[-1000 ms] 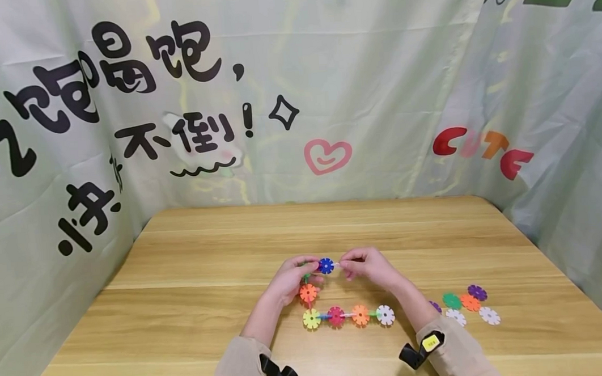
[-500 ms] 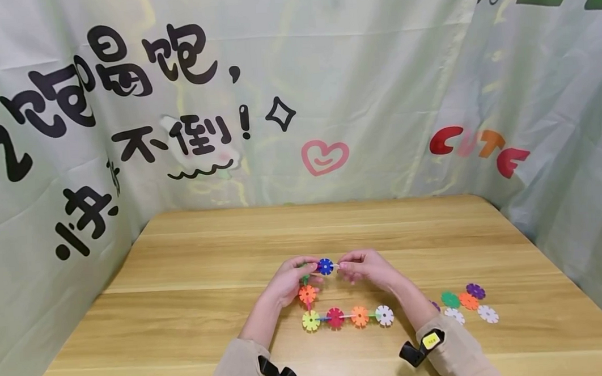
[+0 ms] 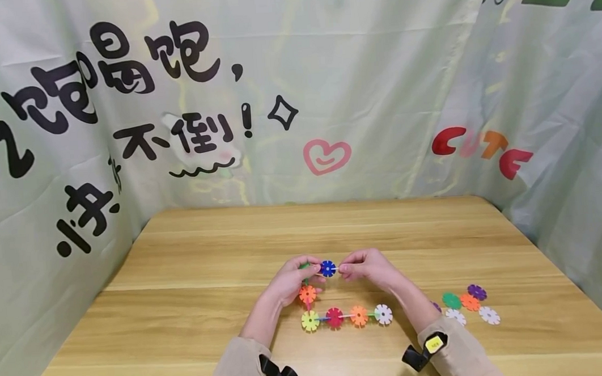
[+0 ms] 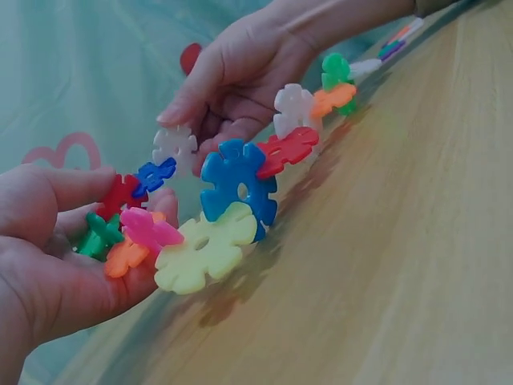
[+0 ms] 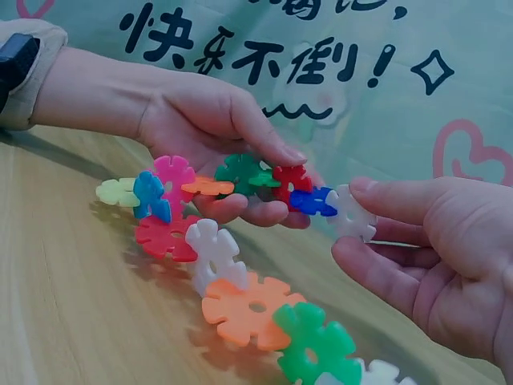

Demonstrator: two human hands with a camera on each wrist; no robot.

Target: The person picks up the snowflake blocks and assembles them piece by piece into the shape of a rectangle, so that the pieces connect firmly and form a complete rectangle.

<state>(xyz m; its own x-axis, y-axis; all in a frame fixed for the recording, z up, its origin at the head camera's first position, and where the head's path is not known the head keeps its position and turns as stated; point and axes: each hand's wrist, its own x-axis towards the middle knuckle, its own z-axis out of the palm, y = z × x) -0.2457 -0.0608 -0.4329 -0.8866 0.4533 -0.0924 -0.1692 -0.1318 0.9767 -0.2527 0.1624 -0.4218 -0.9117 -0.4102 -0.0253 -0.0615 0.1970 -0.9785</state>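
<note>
A chain of notched, flower-shaped plastic discs runs between and below my hands. My left hand [image 3: 291, 280] pinches a red disc [image 5: 290, 181], with a green disc [image 5: 237, 172] beside its fingers. A dark blue disc [image 3: 328, 268] sticks out from the red one. Between thumb and fingers, my right hand [image 3: 374, 269] pinches a white disc [image 5: 355, 218], which meets the blue disc's edge; how deep the notches sit cannot be told. Below, the chain turns at a yellow disc [image 3: 310, 321] and continues right to a white end disc [image 3: 383, 314].
Loose discs lie on the wooden table [image 3: 211, 317] right of my right forearm: a green disc [image 3: 451, 300], an orange disc [image 3: 470, 302], purple ones and white ones. A printed curtain [image 3: 377, 82] hangs behind the table.
Both hands stay almost in place with the same grips. The blue disc and the white disc have dipped very slightly; the lower chain row has barely shifted.
</note>
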